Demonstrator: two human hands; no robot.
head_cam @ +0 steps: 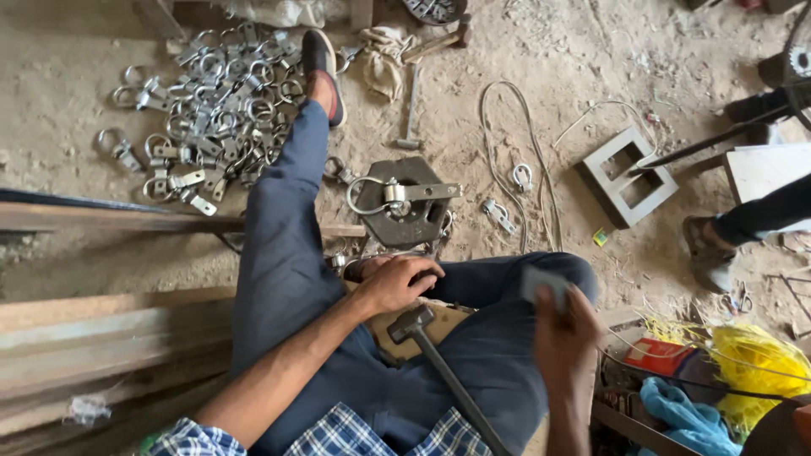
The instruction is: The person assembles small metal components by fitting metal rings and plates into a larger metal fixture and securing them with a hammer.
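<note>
Seated worker on a sandy workshop floor, viewed from above. The left hand (395,285) rests palm down between the knees, fingers curled over a small dark metal part that is mostly hidden beneath them; whether it is truly gripped cannot be told. Just below this hand lies the head of a hammer (411,322), its long dark handle running down and to the right across the lap. The right hand (564,329), blurred, is raised above the right knee with fingers closed on a small flat grey piece (541,284) that shows above the fingertips. Ahead of the knees, a dark flat metal block (410,221) sits on the ground and bears a finished ring-and-strap clamp (390,194), ring to the left, strap pointing right. A pile of similar clamps (211,110) lies at upper left beside the outstretched left leg. A second hammer (410,110) lies beyond the block, a grey hollow block with two openings (627,176) lies to the right, and loose wire (507,160) loops between them. Another person's foot (705,253) appears at the right edge.
</note>
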